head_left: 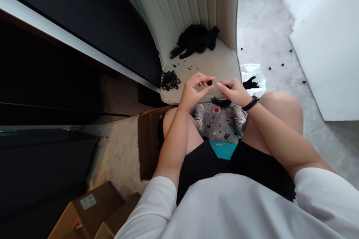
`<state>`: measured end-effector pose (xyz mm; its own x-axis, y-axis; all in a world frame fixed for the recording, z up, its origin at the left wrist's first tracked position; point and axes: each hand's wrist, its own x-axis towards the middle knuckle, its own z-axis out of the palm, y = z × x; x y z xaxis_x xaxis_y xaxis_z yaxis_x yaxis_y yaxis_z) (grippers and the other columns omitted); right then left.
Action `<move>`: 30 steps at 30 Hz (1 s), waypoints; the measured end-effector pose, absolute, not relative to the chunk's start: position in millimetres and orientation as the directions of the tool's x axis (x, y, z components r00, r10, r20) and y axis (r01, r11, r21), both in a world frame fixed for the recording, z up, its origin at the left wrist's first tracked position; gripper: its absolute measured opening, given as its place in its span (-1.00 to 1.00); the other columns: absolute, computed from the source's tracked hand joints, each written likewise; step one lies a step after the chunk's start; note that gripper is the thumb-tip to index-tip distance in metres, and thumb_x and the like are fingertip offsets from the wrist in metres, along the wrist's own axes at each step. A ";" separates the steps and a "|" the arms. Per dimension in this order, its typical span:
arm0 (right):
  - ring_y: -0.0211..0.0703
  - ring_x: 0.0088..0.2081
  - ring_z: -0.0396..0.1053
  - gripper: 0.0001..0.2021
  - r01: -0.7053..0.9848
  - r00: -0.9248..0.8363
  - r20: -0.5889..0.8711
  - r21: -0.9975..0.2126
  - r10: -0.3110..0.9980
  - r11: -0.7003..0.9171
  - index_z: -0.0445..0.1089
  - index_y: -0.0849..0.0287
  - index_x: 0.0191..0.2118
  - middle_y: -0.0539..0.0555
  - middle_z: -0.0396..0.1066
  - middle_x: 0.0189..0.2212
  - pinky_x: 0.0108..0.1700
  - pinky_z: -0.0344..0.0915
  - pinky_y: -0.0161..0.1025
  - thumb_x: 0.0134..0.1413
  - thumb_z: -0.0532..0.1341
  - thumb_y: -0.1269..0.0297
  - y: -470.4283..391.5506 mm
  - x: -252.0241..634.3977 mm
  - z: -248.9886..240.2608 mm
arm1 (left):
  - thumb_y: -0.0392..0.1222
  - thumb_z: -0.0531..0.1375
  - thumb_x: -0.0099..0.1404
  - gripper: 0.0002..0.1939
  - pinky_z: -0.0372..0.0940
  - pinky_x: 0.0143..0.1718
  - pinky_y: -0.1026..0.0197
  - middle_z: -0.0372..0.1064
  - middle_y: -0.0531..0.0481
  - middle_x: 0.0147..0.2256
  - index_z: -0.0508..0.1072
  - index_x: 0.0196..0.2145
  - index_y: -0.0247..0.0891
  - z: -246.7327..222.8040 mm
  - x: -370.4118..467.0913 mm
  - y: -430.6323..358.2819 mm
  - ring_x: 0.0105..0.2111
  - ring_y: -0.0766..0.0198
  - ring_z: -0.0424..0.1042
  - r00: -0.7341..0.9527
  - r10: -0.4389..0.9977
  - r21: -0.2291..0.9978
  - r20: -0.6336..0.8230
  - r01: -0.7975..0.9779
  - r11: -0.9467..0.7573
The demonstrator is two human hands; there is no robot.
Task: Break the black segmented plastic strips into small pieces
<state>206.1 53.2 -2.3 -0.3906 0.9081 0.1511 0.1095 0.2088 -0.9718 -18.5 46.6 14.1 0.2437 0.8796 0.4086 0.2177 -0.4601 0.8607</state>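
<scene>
Above the front of a cream chair seat (196, 69), my left hand (196, 87) has its thumb and fingers curved round a small black piece (209, 83). Close on its right is my right hand (232, 90), its fingers curled over dark strands (220, 102) that hang below the palm. The two hands do not touch. At the back of the seat lies a large black fibrous bundle (196, 39). A heap of small black curled pieces (169, 80) sits at the seat's left edge, with crumbs scattered between.
Right of the chair, a white plastic bag (259, 78) holds black material. Small black bits dot the grey floor (262, 26). Below the seat is a clear bottle with a red cap (216, 110). Cardboard boxes (98, 203) stand at lower left; dark cabinets line the left.
</scene>
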 end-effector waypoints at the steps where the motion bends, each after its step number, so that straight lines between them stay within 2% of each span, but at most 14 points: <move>1: -0.25 -0.52 -0.03 -0.22 0.160 -0.420 0.173 -0.952 0.891 0.260 0.15 0.08 -0.59 -0.08 0.02 -0.65 -0.42 -0.07 -0.15 0.35 0.23 -0.50 50.6 205.3 -2.8 | 0.27 0.45 0.41 -0.57 0.37 -0.13 0.12 0.53 -0.05 -0.18 0.77 0.02 -0.05 13.5 -18.3 46.8 -0.19 0.25 0.47 0.271 0.867 0.837 0.417 0.256 -0.483; 5: -0.27 -0.51 -0.02 -0.24 0.274 -0.433 0.241 -0.883 0.869 0.381 0.15 0.09 -0.57 -0.09 0.06 -0.64 -0.39 -0.07 -0.14 0.37 0.21 -0.49 43.2 201.6 -7.2 | 0.25 0.41 0.45 -0.60 0.39 -0.11 0.12 0.53 -0.04 -0.21 0.79 0.05 0.00 8.5 -14.2 46.1 -0.21 0.25 0.49 0.378 0.817 0.796 0.437 0.260 -0.546; 7: -0.27 -0.51 0.01 -0.25 0.285 -0.436 0.248 -0.874 0.865 0.394 0.19 0.09 -0.56 -0.08 0.11 -0.64 -0.39 -0.05 -0.14 0.40 0.19 -0.46 41.3 201.3 -9.4 | 0.22 0.39 0.49 -0.63 0.39 -0.10 0.12 0.52 -0.04 -0.22 0.80 0.06 0.02 5.8 -11.2 45.5 -0.21 0.26 0.49 0.399 0.803 0.792 0.442 0.248 -0.558; 10: -0.26 -0.53 0.00 -0.26 0.259 -0.450 0.254 -0.880 0.856 0.397 0.18 0.09 -0.57 -0.08 0.08 -0.65 -0.39 -0.07 -0.13 0.45 0.15 -0.43 39.1 204.4 -9.5 | 0.18 0.39 0.50 -0.65 0.38 -0.08 0.13 0.51 -0.03 -0.22 0.78 0.12 0.06 2.5 -7.3 45.3 -0.20 0.26 0.48 0.441 0.791 0.796 0.425 0.233 -0.558; 12: -0.27 -0.53 -0.01 -0.25 0.253 -0.450 0.256 -0.882 0.856 0.397 0.18 0.09 -0.58 -0.08 0.06 -0.66 -0.40 -0.08 -0.13 0.48 0.13 -0.41 38.0 209.3 -8.0 | 0.20 0.42 0.46 -0.55 0.38 -0.08 0.15 0.50 -0.01 -0.19 0.72 0.23 0.08 0.8 -5.7 45.8 -0.20 0.27 0.46 0.482 0.782 0.801 0.396 0.235 -0.551; 15: -0.27 -0.52 -0.02 -0.25 0.291 -0.397 0.246 -0.880 0.884 0.375 0.14 0.09 -0.59 -0.07 0.04 -0.66 -0.40 -0.09 -0.13 0.46 0.14 -0.42 40.7 224.1 -7.5 | 0.24 0.49 0.36 -0.27 0.36 -0.09 0.17 0.48 0.00 -0.14 0.56 0.41 0.08 -0.5 -5.0 47.0 -0.23 0.27 0.37 0.503 0.782 0.794 0.368 0.268 -0.546; 18: -0.25 -0.52 0.06 -0.23 0.389 -0.254 0.152 -0.888 0.955 0.245 0.17 0.08 -0.59 -0.04 0.11 -0.66 -0.41 -0.03 -0.14 0.41 0.15 -0.48 54.2 251.2 -14.2 | 0.23 0.50 0.36 -0.24 0.36 -0.09 0.16 0.48 -0.03 -0.12 0.54 0.43 0.03 0.5 -6.1 48.1 -0.23 0.25 0.36 0.494 0.786 0.781 0.373 0.290 -0.553; 20: -0.22 -0.54 0.15 -0.22 0.470 -0.131 -0.007 -0.881 0.991 0.056 0.25 0.09 -0.58 0.00 0.21 -0.66 -0.41 0.06 -0.15 0.41 0.15 -0.50 69.5 275.4 -22.4 | 0.21 0.49 0.38 -0.30 0.36 -0.08 0.15 0.48 -0.05 -0.11 0.58 0.38 -0.01 1.7 -7.0 48.6 -0.22 0.24 0.37 0.490 0.788 0.778 0.373 0.297 -0.554; 23: -0.19 -0.58 0.20 -0.27 0.597 0.026 -0.321 -0.755 0.947 -0.272 0.30 0.09 -0.56 0.02 0.22 -0.70 -0.39 0.15 -0.14 0.39 0.26 -0.45 93.1 313.2 -35.2 | 0.20 0.48 0.38 -0.34 0.36 -0.09 0.15 0.49 -0.07 -0.10 0.61 0.34 -0.05 2.6 -7.1 49.2 -0.22 0.24 0.37 0.484 0.798 0.779 0.359 0.316 -0.542; 24: -0.17 -0.59 0.22 -0.30 0.630 0.100 -0.363 -0.698 0.927 -0.341 0.30 0.09 -0.55 0.03 0.23 -0.71 -0.38 0.18 -0.12 0.43 0.26 -0.39 98.6 324.1 -38.4 | 0.19 0.48 0.38 -0.35 0.36 -0.09 0.15 0.48 -0.07 -0.10 0.62 0.33 -0.06 2.4 -6.7 49.4 -0.22 0.24 0.37 0.483 0.800 0.780 0.355 0.319 -0.539; 26: -0.14 -0.59 0.25 -0.36 0.633 0.199 -0.347 -0.668 0.917 -0.390 0.29 0.08 -0.52 0.06 0.27 -0.68 -0.37 0.22 -0.09 0.54 0.21 -0.25 103.2 340.4 -42.3 | 0.15 0.47 0.40 -0.39 0.36 -0.08 0.15 0.48 -0.07 -0.11 0.63 0.31 -0.10 1.8 -5.1 49.6 -0.23 0.26 0.37 0.487 0.801 0.783 0.350 0.317 -0.535; 28: -0.12 -0.58 0.30 -0.43 0.580 0.211 -0.289 -0.732 0.934 -0.357 0.28 0.07 -0.49 0.08 0.33 -0.64 -0.37 0.24 -0.08 0.59 0.17 -0.11 99.8 347.9 -42.9 | 0.11 0.45 0.43 -0.43 0.37 -0.07 0.16 0.48 -0.07 -0.11 0.64 0.29 -0.15 1.0 -3.2 49.5 -0.24 0.27 0.36 0.503 0.801 0.786 0.325 0.328 -0.525; 30: -0.10 -0.54 0.35 -0.52 0.531 0.160 -0.246 -0.795 0.956 -0.294 0.30 0.08 -0.45 0.08 0.39 -0.59 -0.36 0.27 -0.09 0.55 0.20 -0.02 91.2 346.9 -41.2 | 0.08 0.41 0.47 -0.48 0.38 -0.06 0.15 0.49 -0.09 -0.09 0.65 0.28 -0.17 0.1 -1.1 49.5 -0.23 0.26 0.38 0.525 0.805 0.783 0.275 0.364 -0.505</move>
